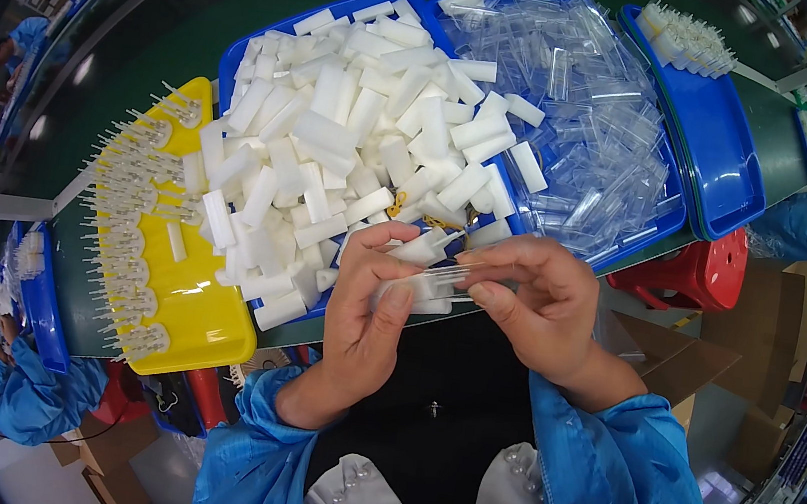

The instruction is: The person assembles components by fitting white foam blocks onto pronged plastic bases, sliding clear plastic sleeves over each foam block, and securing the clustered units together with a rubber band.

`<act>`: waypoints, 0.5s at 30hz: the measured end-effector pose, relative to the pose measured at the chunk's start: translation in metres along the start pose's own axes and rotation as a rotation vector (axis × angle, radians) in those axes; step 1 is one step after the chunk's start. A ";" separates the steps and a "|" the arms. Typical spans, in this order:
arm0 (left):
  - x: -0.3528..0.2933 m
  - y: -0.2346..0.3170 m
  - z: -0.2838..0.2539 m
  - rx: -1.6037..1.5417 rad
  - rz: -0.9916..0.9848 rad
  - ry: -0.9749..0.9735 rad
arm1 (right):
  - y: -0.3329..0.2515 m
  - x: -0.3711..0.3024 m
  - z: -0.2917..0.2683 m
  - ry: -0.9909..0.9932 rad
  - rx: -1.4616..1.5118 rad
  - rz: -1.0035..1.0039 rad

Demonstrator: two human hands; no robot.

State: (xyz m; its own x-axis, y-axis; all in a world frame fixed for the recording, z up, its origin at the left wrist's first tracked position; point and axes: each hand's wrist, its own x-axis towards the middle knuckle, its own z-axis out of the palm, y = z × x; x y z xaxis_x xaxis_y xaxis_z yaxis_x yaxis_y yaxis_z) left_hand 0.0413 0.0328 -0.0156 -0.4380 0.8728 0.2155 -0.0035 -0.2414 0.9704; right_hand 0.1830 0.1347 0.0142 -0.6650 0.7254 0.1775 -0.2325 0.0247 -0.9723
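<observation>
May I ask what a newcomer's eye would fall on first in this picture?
Probably the heap of white blocks, piled high in a blue tray near the middle. Left of it, a yellow tray bears spiky white parts; nearer the wearer, the left hand and right hand hold a clear plastic piece.

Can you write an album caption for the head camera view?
Left hand and right hand hold a clear plastic piece before heaped white blocks and a yellow tray.
</observation>
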 end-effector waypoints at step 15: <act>0.001 0.005 -0.003 0.251 0.060 -0.082 | -0.004 0.011 -0.017 -0.134 0.346 0.351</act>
State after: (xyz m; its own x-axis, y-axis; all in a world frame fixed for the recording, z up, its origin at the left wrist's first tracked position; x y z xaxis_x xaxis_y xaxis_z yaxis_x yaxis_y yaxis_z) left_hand 0.0382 0.0316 -0.0105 -0.3564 0.8939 0.2718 0.2477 -0.1901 0.9500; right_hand 0.1889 0.1545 0.0179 -0.8253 0.5536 -0.1108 -0.1851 -0.4508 -0.8732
